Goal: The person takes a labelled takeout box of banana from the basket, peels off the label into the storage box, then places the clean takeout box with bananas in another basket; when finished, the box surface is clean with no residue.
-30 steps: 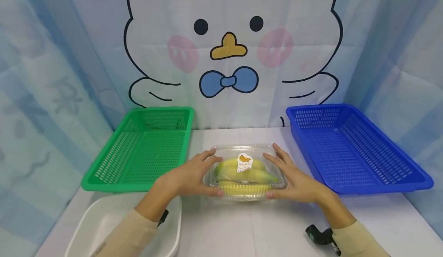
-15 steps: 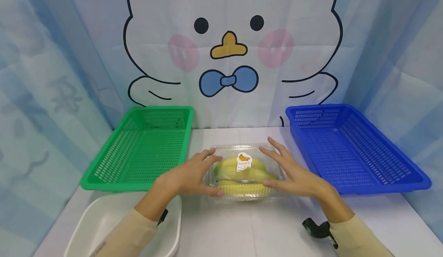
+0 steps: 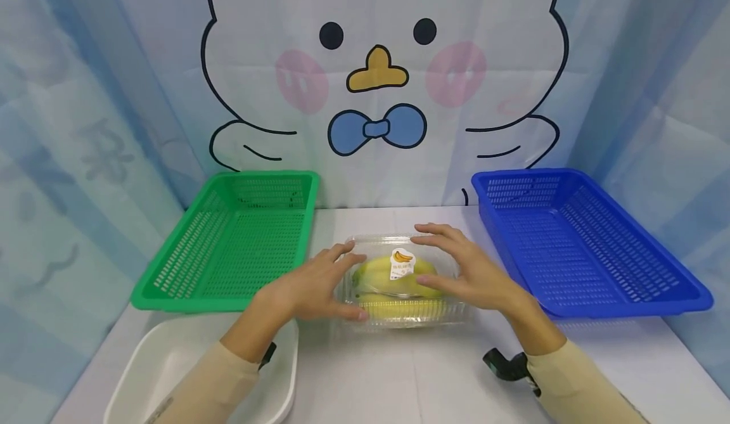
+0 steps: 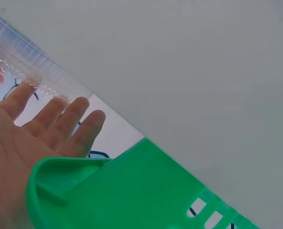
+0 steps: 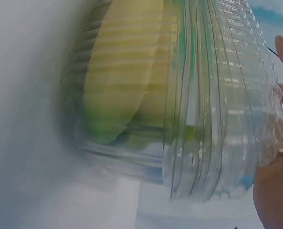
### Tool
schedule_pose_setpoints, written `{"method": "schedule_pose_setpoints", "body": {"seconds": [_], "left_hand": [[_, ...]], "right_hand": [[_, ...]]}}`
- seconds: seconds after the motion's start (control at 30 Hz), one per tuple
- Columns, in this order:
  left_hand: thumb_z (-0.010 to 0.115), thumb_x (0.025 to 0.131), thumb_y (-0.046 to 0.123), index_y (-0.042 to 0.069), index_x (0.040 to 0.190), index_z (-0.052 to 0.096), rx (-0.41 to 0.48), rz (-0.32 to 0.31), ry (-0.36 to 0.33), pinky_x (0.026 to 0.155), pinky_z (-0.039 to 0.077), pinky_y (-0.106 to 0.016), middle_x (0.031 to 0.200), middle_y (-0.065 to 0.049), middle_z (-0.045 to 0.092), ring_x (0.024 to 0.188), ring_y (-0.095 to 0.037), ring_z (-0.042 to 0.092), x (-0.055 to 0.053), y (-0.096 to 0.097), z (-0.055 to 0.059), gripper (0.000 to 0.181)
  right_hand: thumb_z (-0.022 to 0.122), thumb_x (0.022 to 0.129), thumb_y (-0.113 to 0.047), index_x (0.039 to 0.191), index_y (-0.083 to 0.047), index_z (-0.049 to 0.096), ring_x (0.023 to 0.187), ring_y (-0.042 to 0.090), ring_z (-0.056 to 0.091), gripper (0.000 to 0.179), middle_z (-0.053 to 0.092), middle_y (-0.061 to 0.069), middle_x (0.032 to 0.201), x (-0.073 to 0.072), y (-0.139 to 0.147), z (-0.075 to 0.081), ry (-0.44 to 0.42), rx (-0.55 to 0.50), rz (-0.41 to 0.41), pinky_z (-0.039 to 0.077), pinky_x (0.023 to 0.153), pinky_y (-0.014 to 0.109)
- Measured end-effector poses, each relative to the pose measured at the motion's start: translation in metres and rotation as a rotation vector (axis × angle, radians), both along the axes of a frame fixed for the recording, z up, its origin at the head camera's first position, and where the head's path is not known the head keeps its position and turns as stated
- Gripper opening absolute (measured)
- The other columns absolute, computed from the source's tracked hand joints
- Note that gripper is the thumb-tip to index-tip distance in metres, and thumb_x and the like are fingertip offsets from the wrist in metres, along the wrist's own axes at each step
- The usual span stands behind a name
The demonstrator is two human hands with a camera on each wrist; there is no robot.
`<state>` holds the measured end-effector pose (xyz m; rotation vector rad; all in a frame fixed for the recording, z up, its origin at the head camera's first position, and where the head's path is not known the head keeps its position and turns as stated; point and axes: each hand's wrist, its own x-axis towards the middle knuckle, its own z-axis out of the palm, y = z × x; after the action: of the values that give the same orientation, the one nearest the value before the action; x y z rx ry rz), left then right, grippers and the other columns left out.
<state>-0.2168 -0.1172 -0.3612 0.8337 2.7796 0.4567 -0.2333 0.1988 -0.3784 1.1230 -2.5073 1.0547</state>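
Note:
A clear ribbed plastic clamshell box point(image 3: 402, 312) sits on the white table in the head view. Yellow-green bananas point(image 3: 373, 279) lie inside it, under a lid bearing a banana sticker point(image 3: 402, 263). My left hand point(image 3: 316, 288) rests along the box's left side with fingers spread; its fingertips meet the ribbed edge in the left wrist view. Over the right part of the lid extends my right hand point(image 3: 470, 270), fingers stretched out and thumb above the bananas. The right wrist view has the box's side point(image 5: 213, 109) close up, with the right fingers beyond the lid.
A green basket point(image 3: 305, 246) stands at the left and a blue basket point(image 3: 507, 265) at the right. In front of the green one is a white basin point(image 3: 291, 373), partly under my left forearm. A printed curtain point(image 3: 376, 177) hangs behind the table.
My right hand has come off the box's right side and moved left and up over the lid. The left hand and the box have stayed in place.

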Motion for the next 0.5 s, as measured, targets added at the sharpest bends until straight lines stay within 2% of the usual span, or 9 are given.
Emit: {"method": "schedule_pose_setpoints", "body": {"seconds": [0.27,0.5], "left_hand": [[0.074,0.081,0.071,0.027,0.160,0.037,-0.027,0.016,-0.001,0.118,0.035,-0.056,0.172,-0.006,0.017,0.154,-0.034,0.028,0.001,0.000,0.002,0.098],[0.074,0.082,0.071,0.026,0.160,0.037,-0.013,0.017,-0.008,0.118,0.035,-0.057,0.172,-0.006,0.016,0.154,-0.034,0.027,0.002,-0.002,0.000,0.097]], "right_hand": [[0.084,0.087,-0.021,0.132,-0.010,0.068,0.142,0.036,0.045,0.049,0.053,0.011,0.150,-0.006,-0.014,-0.003,-0.008,0.011,0.045,0.040,0.111,0.064],[0.087,0.084,-0.020,0.119,-0.012,0.076,0.144,0.041,0.041,0.038,0.056,0.012,0.147,-0.010,-0.019,-0.004,-0.006,0.019,0.032,0.036,0.112,0.066]]}}
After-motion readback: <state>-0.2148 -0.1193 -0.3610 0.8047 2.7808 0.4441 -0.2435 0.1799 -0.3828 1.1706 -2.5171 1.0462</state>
